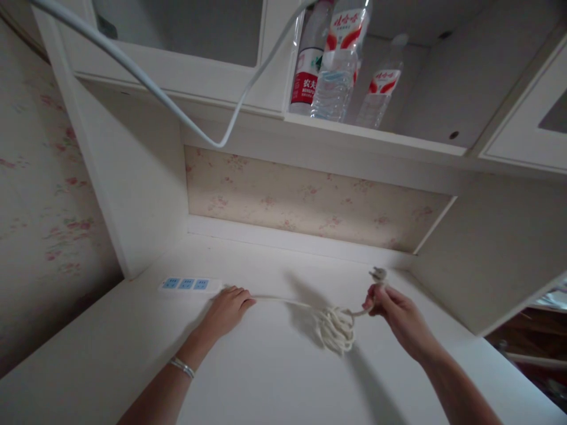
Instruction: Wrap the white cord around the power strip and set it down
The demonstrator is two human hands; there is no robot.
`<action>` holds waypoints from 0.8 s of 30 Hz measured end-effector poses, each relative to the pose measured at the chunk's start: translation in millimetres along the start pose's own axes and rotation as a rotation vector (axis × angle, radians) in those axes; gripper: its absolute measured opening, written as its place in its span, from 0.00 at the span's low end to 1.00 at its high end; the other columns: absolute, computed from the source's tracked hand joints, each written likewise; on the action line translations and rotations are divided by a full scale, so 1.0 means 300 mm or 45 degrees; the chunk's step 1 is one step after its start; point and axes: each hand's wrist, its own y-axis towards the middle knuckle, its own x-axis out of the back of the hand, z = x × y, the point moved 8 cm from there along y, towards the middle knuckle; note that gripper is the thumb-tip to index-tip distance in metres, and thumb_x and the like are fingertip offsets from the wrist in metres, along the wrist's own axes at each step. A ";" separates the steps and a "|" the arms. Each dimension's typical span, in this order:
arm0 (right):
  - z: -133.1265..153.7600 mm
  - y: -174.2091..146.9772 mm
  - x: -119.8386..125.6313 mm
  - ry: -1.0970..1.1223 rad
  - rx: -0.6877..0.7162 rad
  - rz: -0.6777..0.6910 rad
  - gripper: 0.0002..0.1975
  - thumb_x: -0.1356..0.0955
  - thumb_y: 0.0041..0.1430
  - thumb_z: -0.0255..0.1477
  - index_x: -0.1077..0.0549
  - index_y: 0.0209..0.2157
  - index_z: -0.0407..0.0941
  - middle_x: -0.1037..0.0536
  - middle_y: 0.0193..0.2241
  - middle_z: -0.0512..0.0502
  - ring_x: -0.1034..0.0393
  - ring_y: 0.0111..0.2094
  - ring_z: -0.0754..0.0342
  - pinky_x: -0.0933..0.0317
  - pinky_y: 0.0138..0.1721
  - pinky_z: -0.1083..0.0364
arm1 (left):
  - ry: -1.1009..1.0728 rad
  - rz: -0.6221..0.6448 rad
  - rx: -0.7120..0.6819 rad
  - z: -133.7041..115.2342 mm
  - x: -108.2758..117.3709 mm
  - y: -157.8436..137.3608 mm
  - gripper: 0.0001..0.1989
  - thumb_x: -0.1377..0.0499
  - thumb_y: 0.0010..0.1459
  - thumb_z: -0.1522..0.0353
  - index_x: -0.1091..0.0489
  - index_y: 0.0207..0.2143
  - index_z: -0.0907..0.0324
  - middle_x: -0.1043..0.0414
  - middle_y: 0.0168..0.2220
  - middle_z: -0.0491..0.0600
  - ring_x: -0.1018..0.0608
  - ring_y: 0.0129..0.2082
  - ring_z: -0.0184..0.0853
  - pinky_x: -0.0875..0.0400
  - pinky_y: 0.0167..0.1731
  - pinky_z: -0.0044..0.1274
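A white power strip [190, 285] with three blue socket faces lies on the white surface at the left. Beside its right end, my left hand [231, 307] is closed over the cord where it leaves the strip. From there the cord [283, 300] runs right into a bundled coil [335, 330], which hangs between my hands and casts a shadow. My right hand [392, 304] grips the cord's far end just below the plug [378, 273], whose prongs point up and away. The fingertips of my left hand are partly hidden.
Overhead, a shelf [376, 134] holds several plastic bottles [334, 77] near its front edge. A bent pale rod or cable [217, 143] hangs across the upper left. Side panels [500, 236] and a floral-papered back wall [301, 198] enclose the white worktop [248, 383].
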 end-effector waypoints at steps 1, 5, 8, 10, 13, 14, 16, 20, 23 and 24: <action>0.000 -0.008 -0.048 -0.113 -0.036 0.133 0.20 0.37 0.58 0.45 0.28 0.26 0.43 0.26 0.25 0.46 0.33 0.28 0.54 0.37 0.32 0.54 | -0.001 -0.014 0.061 0.007 0.001 0.004 0.15 0.52 0.63 0.61 0.30 0.30 0.57 0.27 0.31 0.48 0.27 0.35 0.35 0.38 0.39 0.26; 0.039 -0.041 -0.284 -0.138 -0.118 0.510 0.20 0.34 0.55 0.45 0.27 0.26 0.41 0.26 0.24 0.46 0.32 0.26 0.56 0.37 0.30 0.56 | -0.104 -0.098 0.347 0.046 0.008 0.019 0.18 0.53 0.62 0.58 0.31 0.28 0.57 0.29 0.25 0.46 0.28 0.27 0.32 0.41 0.29 0.22; 0.063 -0.016 -0.478 0.074 -0.203 0.578 0.19 0.29 0.47 0.44 0.29 0.27 0.42 0.28 0.21 0.51 0.34 0.22 0.58 0.36 0.26 0.57 | -0.364 -0.184 0.492 0.061 0.010 0.031 0.21 0.55 0.61 0.55 0.32 0.26 0.58 0.30 0.23 0.45 0.29 0.25 0.32 0.41 0.27 0.22; 0.069 0.027 -0.606 0.101 -0.198 0.591 0.19 0.30 0.47 0.45 0.29 0.26 0.41 0.29 0.19 0.52 0.35 0.19 0.59 0.38 0.23 0.58 | -0.603 -0.222 0.537 0.056 0.010 0.036 0.23 0.55 0.60 0.55 0.31 0.26 0.59 0.31 0.23 0.46 0.29 0.26 0.33 0.40 0.27 0.22; 0.067 0.115 -0.758 0.054 -0.135 0.526 0.20 0.31 0.49 0.47 0.30 0.26 0.42 0.30 0.17 0.53 0.37 0.16 0.59 0.42 0.20 0.60 | -0.951 -0.222 0.565 0.029 0.020 0.030 0.22 0.55 0.57 0.55 0.30 0.30 0.61 0.29 0.26 0.47 0.29 0.28 0.35 0.37 0.28 0.23; 0.065 0.142 -0.797 0.034 -0.115 0.503 0.20 0.32 0.50 0.47 0.30 0.25 0.42 0.30 0.17 0.53 0.37 0.16 0.59 0.43 0.20 0.60 | -1.051 -0.204 0.565 0.017 0.026 0.025 0.22 0.55 0.57 0.55 0.29 0.30 0.61 0.29 0.26 0.47 0.28 0.28 0.35 0.37 0.28 0.23; 0.061 0.186 -0.852 -0.019 -0.077 0.449 0.20 0.33 0.51 0.47 0.31 0.24 0.43 0.30 0.17 0.53 0.36 0.17 0.59 0.44 0.20 0.60 | -1.177 -0.176 0.573 -0.004 0.042 0.010 0.23 0.57 0.57 0.55 0.29 0.31 0.61 0.30 0.24 0.47 0.29 0.26 0.35 0.36 0.27 0.23; 0.079 0.235 -0.875 -0.334 0.146 0.271 0.20 0.34 0.53 0.46 0.28 0.23 0.43 0.29 0.20 0.52 0.36 0.23 0.59 0.45 0.25 0.60 | -1.136 -0.170 0.411 -0.040 0.073 -0.007 0.15 0.50 0.54 0.61 0.29 0.36 0.60 0.29 0.26 0.46 0.28 0.27 0.34 0.35 0.28 0.22; 0.064 0.238 -0.886 -0.518 0.219 0.286 0.20 0.35 0.54 0.46 0.25 0.24 0.44 0.26 0.24 0.51 0.34 0.27 0.58 0.45 0.29 0.60 | -0.939 -0.215 0.389 -0.034 0.063 -0.018 0.11 0.46 0.53 0.64 0.30 0.34 0.61 0.29 0.27 0.46 0.28 0.25 0.32 0.36 0.27 0.21; 0.051 0.236 -0.890 -0.539 0.212 0.311 0.19 0.35 0.55 0.45 0.25 0.25 0.44 0.26 0.25 0.50 0.34 0.28 0.57 0.44 0.30 0.60 | -0.877 -0.235 0.391 -0.031 0.058 -0.020 0.10 0.47 0.53 0.64 0.30 0.33 0.60 0.28 0.27 0.46 0.28 0.26 0.32 0.36 0.27 0.21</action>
